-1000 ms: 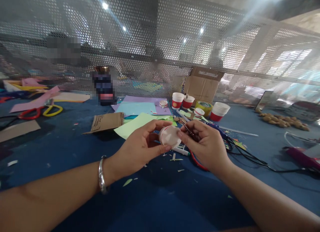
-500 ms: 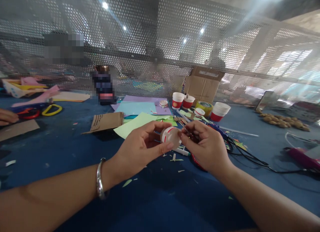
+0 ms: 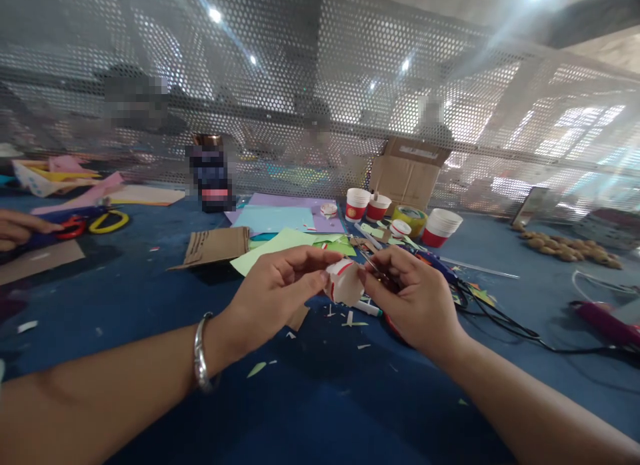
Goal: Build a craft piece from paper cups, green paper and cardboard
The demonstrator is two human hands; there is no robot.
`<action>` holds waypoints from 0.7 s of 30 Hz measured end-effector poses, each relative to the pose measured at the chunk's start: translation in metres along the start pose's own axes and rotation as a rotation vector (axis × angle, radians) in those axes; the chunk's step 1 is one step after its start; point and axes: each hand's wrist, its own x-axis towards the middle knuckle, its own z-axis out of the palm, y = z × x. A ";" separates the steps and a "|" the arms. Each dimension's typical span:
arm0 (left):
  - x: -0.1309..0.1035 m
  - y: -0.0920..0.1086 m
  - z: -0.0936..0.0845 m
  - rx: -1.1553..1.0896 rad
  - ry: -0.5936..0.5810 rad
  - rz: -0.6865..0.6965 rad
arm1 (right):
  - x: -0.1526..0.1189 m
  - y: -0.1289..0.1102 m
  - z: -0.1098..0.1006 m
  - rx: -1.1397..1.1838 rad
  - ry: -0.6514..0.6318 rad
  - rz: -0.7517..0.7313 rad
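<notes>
A small white paper cup piece with a red stripe (image 3: 346, 282) is held up over the middle of the table. My left hand (image 3: 285, 285) pinches its left edge between thumb and fingers. At its right side is my right hand (image 3: 407, 288), with the thumb against the piece and the fingers curled round scissors (image 3: 373, 261), whose handles are mostly hidden in the palm. Below lie paper scraps (image 3: 353, 318) and a capped marker (image 3: 369, 308).
Behind are green paper (image 3: 270, 248), cardboard (image 3: 217, 246), paper cups (image 3: 443, 226), yellow tape (image 3: 411, 218) and a cardboard box (image 3: 407, 175). Cables (image 3: 505, 318) run right. Another person's hand (image 3: 15, 228) is at far left, near yellow-handled scissors (image 3: 109, 221).
The cup piece has turned and tilted in my fingers, and my left thumb has moved up its edge. A brown scrap now shows below my left hand.
</notes>
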 end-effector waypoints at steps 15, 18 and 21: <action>0.007 -0.007 -0.006 0.032 -0.063 0.001 | 0.003 0.004 -0.001 0.029 -0.004 0.000; 0.006 -0.006 -0.004 0.059 -0.040 0.025 | 0.003 0.004 -0.001 0.019 -0.005 -0.002; 0.004 -0.006 -0.003 0.066 -0.039 0.038 | 0.003 0.005 -0.001 -0.003 -0.031 0.007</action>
